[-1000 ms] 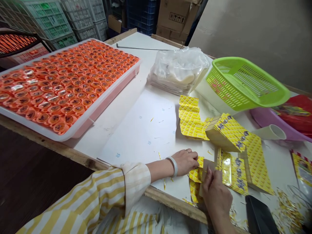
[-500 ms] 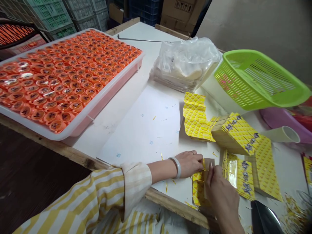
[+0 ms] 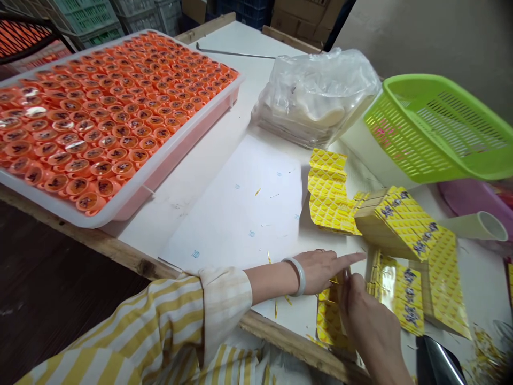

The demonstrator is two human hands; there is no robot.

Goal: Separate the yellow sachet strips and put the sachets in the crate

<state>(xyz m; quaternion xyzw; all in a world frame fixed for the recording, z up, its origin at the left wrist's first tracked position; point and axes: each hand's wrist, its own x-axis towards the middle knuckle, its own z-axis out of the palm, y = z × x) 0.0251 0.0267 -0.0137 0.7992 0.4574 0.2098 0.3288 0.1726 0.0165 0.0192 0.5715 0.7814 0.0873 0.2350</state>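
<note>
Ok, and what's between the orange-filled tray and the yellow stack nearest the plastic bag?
In the head view, between the tray and the yellow stack: white tabletop, then a white sheet bearing small blue marks and a few thin scraps.

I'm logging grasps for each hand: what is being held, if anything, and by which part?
The right hand appears to hold the yellow card by its right side; the left hand covers its far end, its grip hidden.

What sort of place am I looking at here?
Probably a small workshop: a shallow white plastic tray packed with orange round-topped pieces, thick stacks of yellow patterned card, and stacked green plastic crates suggest it.
</note>
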